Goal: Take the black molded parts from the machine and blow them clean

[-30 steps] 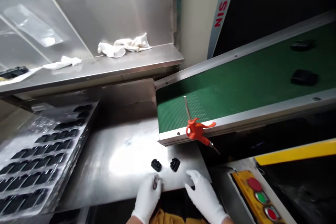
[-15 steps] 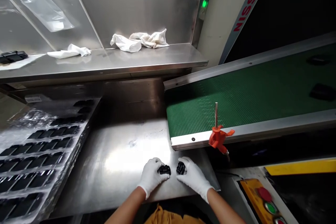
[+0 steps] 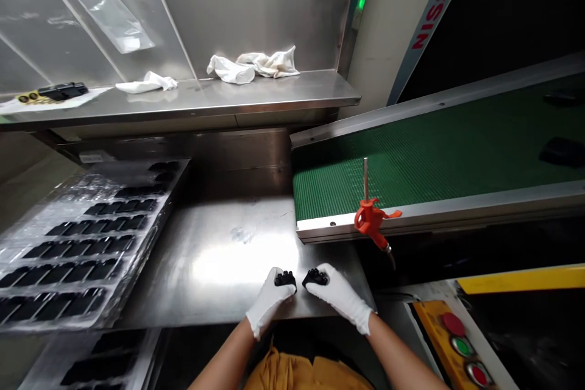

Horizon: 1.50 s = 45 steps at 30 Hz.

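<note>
Steel table (image 3: pixel 219 262), 2 hands (image 3: pixel 269 300), 2 pieces (image 3: pixel 285 279)

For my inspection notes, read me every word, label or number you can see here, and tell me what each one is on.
"NISSE": red capitals on the pale strip at upper right, running off the picture's top edge.
Small white label on the metal ledge behind the tray stack: too blurred to read.
Yellow button panel: no text that can be read.
</note>
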Each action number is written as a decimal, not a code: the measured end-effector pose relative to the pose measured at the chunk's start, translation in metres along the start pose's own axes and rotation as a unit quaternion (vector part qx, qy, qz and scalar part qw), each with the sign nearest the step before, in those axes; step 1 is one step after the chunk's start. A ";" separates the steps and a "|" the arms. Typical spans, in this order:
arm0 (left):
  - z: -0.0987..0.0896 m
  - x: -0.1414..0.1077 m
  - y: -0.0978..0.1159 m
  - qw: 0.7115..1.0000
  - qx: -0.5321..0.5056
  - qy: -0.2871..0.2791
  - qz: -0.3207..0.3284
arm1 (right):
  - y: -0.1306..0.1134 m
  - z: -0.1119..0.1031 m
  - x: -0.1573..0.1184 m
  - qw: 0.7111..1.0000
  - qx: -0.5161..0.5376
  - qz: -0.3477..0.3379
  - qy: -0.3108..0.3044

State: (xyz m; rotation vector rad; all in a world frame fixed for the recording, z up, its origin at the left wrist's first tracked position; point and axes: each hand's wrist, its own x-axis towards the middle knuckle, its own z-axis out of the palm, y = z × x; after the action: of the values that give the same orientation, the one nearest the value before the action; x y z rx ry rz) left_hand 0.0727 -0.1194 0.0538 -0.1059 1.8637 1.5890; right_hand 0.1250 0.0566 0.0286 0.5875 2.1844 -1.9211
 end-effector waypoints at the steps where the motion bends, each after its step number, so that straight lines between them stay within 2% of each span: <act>1: 0.002 -0.011 0.005 0.998 -0.052 -0.036 0.001 | -0.005 0.000 -0.008 1.000 0.028 0.002 -0.005; 4: 0.012 -0.046 0.019 0.966 -0.215 -0.140 -0.005 | -0.020 -0.006 -0.035 0.994 0.097 0.019 -0.037; 6: 0.020 -0.068 0.026 0.934 -0.314 -0.164 -0.036 | -0.029 -0.013 -0.054 0.987 0.136 0.034 -0.074; 9: 0.030 -0.096 0.032 0.895 -0.412 -0.144 -0.096 | -0.038 -0.024 -0.080 0.973 0.184 0.059 -0.128; 13: 0.041 -0.123 0.036 0.862 -0.468 -0.124 -0.151 | -0.042 -0.032 -0.109 0.964 0.207 0.074 -0.148; 17: 0.050 -0.139 0.034 0.843 -0.490 -0.080 -0.207 | -0.049 -0.037 -0.130 0.963 0.209 0.083 -0.146; 21: 0.057 -0.146 0.027 0.816 -0.536 -0.042 -0.213 | -0.058 -0.041 -0.142 0.961 0.209 0.076 -0.161; 23: 0.060 -0.147 0.024 0.825 -0.529 -0.033 -0.194 | -0.060 -0.043 -0.145 0.958 0.223 0.069 -0.168; 27: 0.063 -0.146 0.024 0.866 -0.479 -0.019 -0.142 | -0.063 -0.042 -0.144 0.949 0.258 0.063 -0.172; 31: 0.058 -0.142 0.026 0.851 -0.502 -0.031 -0.149 | -0.063 -0.034 -0.138 0.963 0.224 0.065 -0.133; 33: 0.055 -0.139 0.025 0.854 -0.499 -0.043 -0.143 | -0.061 -0.025 -0.134 0.983 0.162 0.049 -0.073; 35: 0.051 -0.135 0.024 0.865 -0.482 -0.049 -0.130 | -0.058 -0.012 -0.132 0.998 0.055 0.011 0.028; 37: 0.045 -0.131 0.022 0.876 -0.467 -0.049 -0.110 | -0.058 0.003 -0.130 0.988 -0.079 -0.056 0.118; 38: 0.042 -0.130 0.022 0.880 -0.462 -0.049 -0.096 | -0.060 0.011 -0.130 0.975 -0.145 -0.093 0.140; 40: 0.032 -0.128 0.023 0.892 -0.445 -0.057 -0.062 | -0.065 0.027 -0.129 0.947 -0.245 -0.158 0.135; 42: 0.019 -0.125 0.027 0.906 -0.417 -0.073 -0.033 | -0.074 0.041 -0.126 0.929 -0.294 -0.197 0.106; 45: -0.003 -0.118 0.033 0.914 -0.392 -0.099 -0.006 | -0.092 0.056 -0.121 0.929 -0.303 -0.206 0.056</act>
State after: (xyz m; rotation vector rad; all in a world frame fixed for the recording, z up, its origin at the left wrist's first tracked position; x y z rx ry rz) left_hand 0.1463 -0.1556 0.1444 -0.2928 0.9791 2.1585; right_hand 0.1911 -0.0277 0.1499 0.1348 2.9607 -1.2305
